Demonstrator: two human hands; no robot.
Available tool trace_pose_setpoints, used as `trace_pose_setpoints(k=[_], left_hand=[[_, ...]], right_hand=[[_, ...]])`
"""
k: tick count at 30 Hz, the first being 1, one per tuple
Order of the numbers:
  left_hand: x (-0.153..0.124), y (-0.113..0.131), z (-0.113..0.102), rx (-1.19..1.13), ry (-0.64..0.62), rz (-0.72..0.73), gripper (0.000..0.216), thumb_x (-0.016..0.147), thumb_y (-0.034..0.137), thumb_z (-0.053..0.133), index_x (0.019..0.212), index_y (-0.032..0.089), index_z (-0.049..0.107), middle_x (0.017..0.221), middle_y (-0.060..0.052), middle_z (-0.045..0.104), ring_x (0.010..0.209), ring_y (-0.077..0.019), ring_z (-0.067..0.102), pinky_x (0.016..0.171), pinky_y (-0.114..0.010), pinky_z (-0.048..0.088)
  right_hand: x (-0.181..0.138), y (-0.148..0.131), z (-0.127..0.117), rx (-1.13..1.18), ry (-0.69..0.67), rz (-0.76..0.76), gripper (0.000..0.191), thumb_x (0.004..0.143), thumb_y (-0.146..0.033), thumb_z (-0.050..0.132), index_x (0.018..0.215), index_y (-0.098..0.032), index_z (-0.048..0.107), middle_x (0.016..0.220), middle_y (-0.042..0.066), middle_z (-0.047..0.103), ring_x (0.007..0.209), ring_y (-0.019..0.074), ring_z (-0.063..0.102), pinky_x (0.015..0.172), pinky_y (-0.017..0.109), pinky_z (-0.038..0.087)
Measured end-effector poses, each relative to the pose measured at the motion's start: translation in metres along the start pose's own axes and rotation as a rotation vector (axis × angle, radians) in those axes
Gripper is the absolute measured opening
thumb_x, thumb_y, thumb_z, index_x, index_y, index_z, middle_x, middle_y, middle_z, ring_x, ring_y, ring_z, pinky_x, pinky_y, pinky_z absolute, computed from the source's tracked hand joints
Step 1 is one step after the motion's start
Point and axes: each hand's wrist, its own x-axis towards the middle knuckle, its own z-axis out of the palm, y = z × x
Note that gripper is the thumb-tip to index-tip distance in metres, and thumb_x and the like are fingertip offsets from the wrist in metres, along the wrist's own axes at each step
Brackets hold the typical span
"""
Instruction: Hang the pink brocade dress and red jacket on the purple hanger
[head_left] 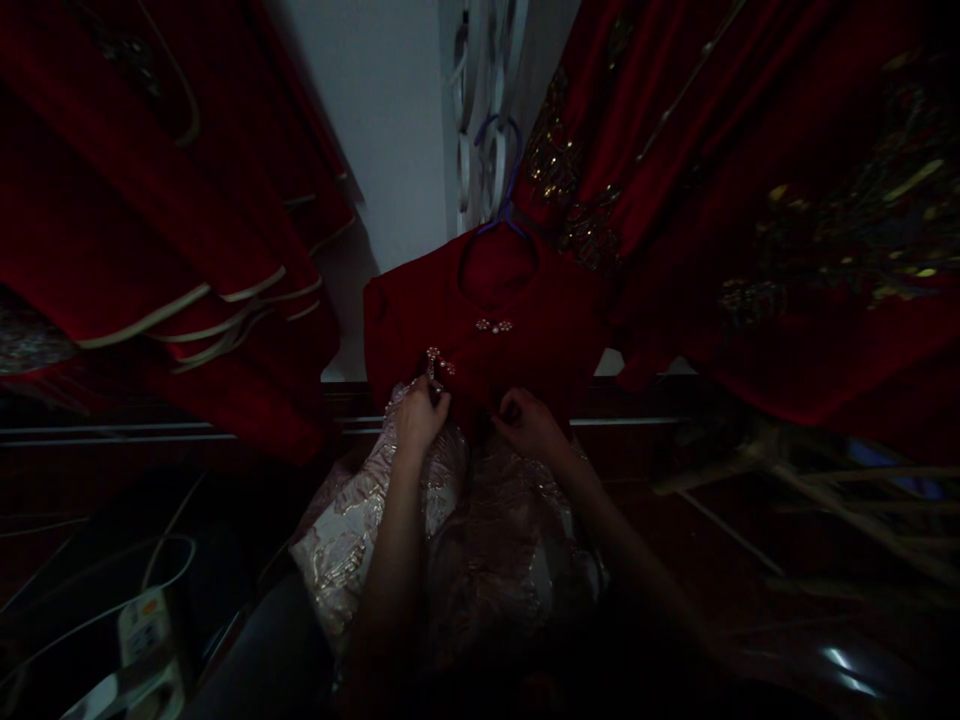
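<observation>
Red top [409,290] hangs from the hanger [516,165], directly ahead of both hands, neckline uppermost. Left hand [421,415] is nearer its beaded trim [433,358], pinching the lower end; right hand [529,425] curls near the front, grip too dark to tell.

I saw a red top [416,285], its purple hanger [513,186] at twelve o'clock. The left hand [420,412] touched a beaded ornament [434,360] at eight; the right hand [532,425] curled at four.
</observation>
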Motion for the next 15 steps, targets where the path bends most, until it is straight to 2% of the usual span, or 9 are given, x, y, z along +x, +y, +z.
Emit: trace_pose_setpoints(k=[5, 9, 12, 15], left_hand=[[-0.005, 0.012, -0.024, -0.164, 0.014, 0.059, 0.015, 0.077, 0.033, 0.059, 0.087, 0.021, 0.058, 0.074, 0.001, 0.065, 0.068, -0.0146, 0.061, 0.068, -0.025, 0.044], [-0.012, 0.028, -0.043, -0.266, 0.021, 0.209, 0.015, 0.076, 0.027, 0.06, 0.09, 0.021, 0.058, 0.072, 0.003, 0.06, 0.065, -0.0107, 0.056, 0.067, -0.022, 0.042], [-0.012, 0.033, -0.044, -0.269, -0.03, 0.301, 0.015, 0.076, 0.023, 0.059, 0.09, 0.021, 0.057, 0.072, 0.003, 0.057, 0.067, -0.0112, 0.054, 0.067, -0.022, 0.042], [-0.011, 0.033, -0.04, -0.243, -0.08, 0.332, 0.014, 0.076, 0.021, 0.059, 0.09, 0.021, 0.057, 0.072, 0.003, 0.058, 0.067, -0.0115, 0.055, 0.066, -0.022, 0.04]], right_hand=[[0.004, -0.001, -0.007, 0.182, 0.077, 0.123, 0.018, 0.074, -0.033, 0.065, 0.078, -0.021, 0.052, 0.067, -0.003, 0.059, 0.063, 0.0126, 0.058, 0.06, 0.024, 0.044], [0.005, -0.015, -0.018, 0.587, 0.029, 0.206, 0.03, 0.07, -0.042, 0.071, 0.078, -0.021, 0.051, 0.073, 0.0, 0.065, 0.067, 0.0144, 0.063, 0.06, 0.026, 0.05], [0.003, -0.029, -0.027, 0.808, -0.004, 0.243, 0.032, 0.069, -0.042, 0.074, 0.08, -0.022, 0.052, 0.08, 0.0, 0.067, 0.071, 0.0139, 0.065, 0.059, 0.025, 0.053], [0.002, -0.037, -0.026, 0.887, -0.008, 0.245, 0.033, 0.068, -0.041, 0.076, 0.08, -0.021, 0.052, 0.08, -0.001, 0.067, 0.067, 0.0116, 0.064, 0.059, 0.024, 0.054]])
